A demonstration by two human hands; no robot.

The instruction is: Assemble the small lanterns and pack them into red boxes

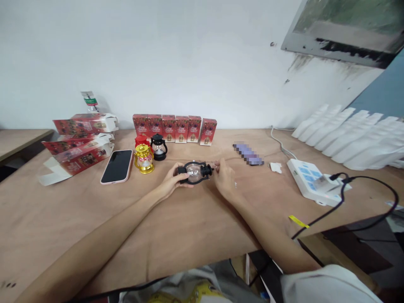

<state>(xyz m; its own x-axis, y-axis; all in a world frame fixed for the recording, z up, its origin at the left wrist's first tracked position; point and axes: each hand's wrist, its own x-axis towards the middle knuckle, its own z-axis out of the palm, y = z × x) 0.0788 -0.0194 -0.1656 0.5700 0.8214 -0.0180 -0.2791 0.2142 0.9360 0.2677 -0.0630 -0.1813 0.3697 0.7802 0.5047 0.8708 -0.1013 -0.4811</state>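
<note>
A small black lantern with a clear globe lies on its side above the table, its top toward the right. My left hand is closed around its base. At the top end, my right hand pinches by the lantern's cap; thin clear or wire-like bits show at the fingertips, too small to name. Just left and behind stand a gold lantern, a second black lantern and a red lantern, partly hidden by the gold one.
Several red boxes line the wall. Opened red boxes and a phone lie left. To the right are a blurred-out purple item, a white power strip with black cable, and stacked white pieces.
</note>
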